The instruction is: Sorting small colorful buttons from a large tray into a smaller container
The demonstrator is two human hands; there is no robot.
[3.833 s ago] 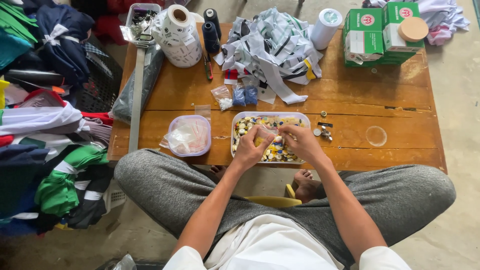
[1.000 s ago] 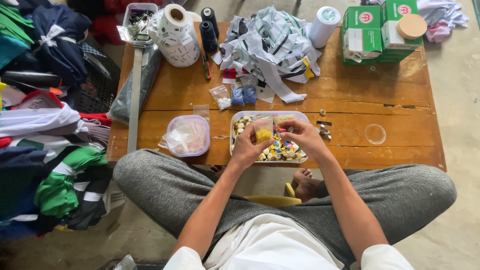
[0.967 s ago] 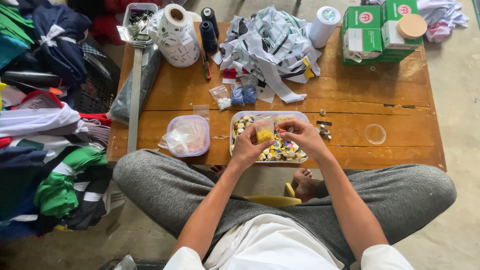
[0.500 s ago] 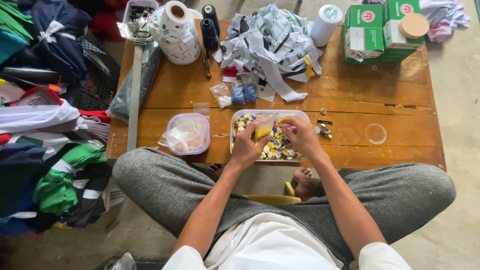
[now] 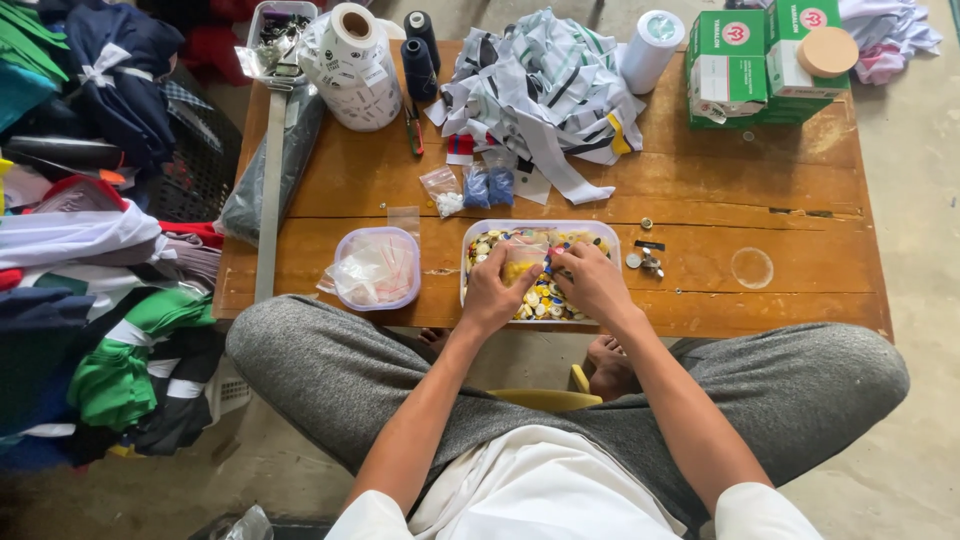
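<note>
Head view: our left hand [image 5: 492, 292] grips a small clear bag [image 5: 522, 262] over the button tray [image 5: 535, 228] near the surface's edge; our right hand [image 5: 592, 283] pinches a blue button [image 5: 547, 266]. Fumbling could scatter buttons to the floor.

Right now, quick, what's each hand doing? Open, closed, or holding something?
Left hand: closed on a small clear bag above the tray of buttons.
Right hand: fingers pinched at the bag's mouth; what they hold cannot be told.
</note>
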